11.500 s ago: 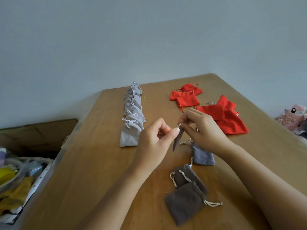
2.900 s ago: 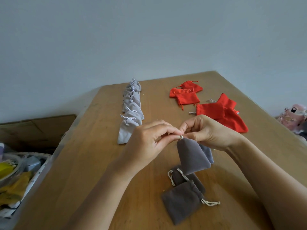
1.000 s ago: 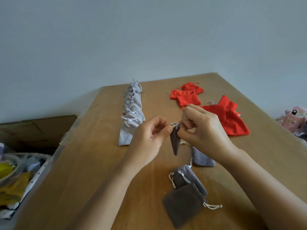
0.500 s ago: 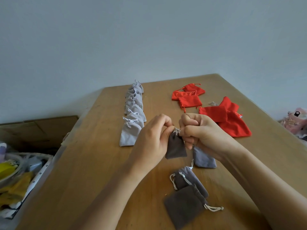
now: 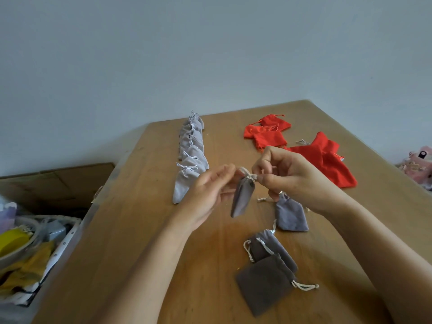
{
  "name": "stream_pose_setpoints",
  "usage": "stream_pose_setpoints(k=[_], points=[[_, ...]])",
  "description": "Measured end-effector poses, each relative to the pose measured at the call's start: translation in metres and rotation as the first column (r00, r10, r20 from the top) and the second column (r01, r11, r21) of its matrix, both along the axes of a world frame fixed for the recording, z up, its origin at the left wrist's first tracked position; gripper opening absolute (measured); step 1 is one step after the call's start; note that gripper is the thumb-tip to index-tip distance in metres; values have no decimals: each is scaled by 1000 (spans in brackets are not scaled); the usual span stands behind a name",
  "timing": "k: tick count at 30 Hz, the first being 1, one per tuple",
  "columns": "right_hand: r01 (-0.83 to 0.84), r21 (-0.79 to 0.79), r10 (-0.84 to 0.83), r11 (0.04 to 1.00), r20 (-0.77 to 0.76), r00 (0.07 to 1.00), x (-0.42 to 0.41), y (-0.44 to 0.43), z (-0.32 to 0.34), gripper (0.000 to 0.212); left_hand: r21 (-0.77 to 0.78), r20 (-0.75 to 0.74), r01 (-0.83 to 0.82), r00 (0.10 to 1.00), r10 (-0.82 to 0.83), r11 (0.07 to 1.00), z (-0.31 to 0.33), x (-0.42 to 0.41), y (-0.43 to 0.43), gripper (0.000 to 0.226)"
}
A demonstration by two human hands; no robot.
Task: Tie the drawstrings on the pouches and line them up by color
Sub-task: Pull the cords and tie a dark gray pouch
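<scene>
Dark grey pouch dangles over the tabletop, light grey row at its 10 o'clock. Looks like light, floppy velvet, so grab the cord at the neck, not the body. Right hand pinches that cord. Left hand has its fingers mostly straight by the loop, too blurry to call a grip. Half a second ago both fists were bunched together, now they've spread.

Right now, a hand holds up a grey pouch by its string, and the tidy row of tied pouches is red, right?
No. The head view shows the tidy row is pale grey, not red; the red pouches lie in loose heaps. The rest is right: the right hand holds up the grey pouch by its string.
</scene>
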State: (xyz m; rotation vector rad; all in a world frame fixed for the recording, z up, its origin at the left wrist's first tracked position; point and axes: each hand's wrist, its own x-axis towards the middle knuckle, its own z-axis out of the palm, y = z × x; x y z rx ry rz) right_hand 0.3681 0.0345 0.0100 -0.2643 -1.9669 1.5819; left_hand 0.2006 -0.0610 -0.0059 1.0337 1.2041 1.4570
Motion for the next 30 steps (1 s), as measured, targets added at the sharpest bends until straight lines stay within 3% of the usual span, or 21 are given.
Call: stream_pose_setpoints(k=[2, 5, 9, 12, 15, 18, 20, 23, 30], points=[[-12, -22, 11, 1000, -34, 999, 3, 1, 3, 30, -20, 113, 130, 985, -127, 991, 0, -5, -1, 29], [-12, -38, 9, 999, -77, 997, 6, 4, 5, 30, -32, 169, 311, 938, -301, 950, -3, -8, -1, 42], [-26, -21, 24, 999, -76, 997, 4, 8, 9, 27, -78, 124, 347, 934, -336, 935, 1, 0, -2, 23], [8, 30, -8, 1000, -17, 1000, 1, 16, 20, 24, -113, 29, 206, 979, -204, 972, 10, -1, 3, 14], [119, 282, -169, 952, 161, 972, -1, 35, 29, 18, -168, -174, -69, 984, 39, 983, 21, -20, 18, 16], [191, 612, -454, 768, 309, 836, -5, 69, 20, 17, -157, -345, -214, 927, 149, 964, 36, -48, 35, 11], [158, 726, -585, 669, 383, 714, -8, 98, 4, 21, -167, -437, -282, 880, 186, 945, 43, -68, 51, 10], [140, 735, -642, 663, 463, 611, -14, 140, -18, 32, -193, -547, -384, 806, 225, 903, 46, -92, 87, 10], [114, 741, -665, 661, 509, 546, -38, 204, -47, 59, -274, -664, -538, 705, 247, 797, 38, -122, 190, 7]])
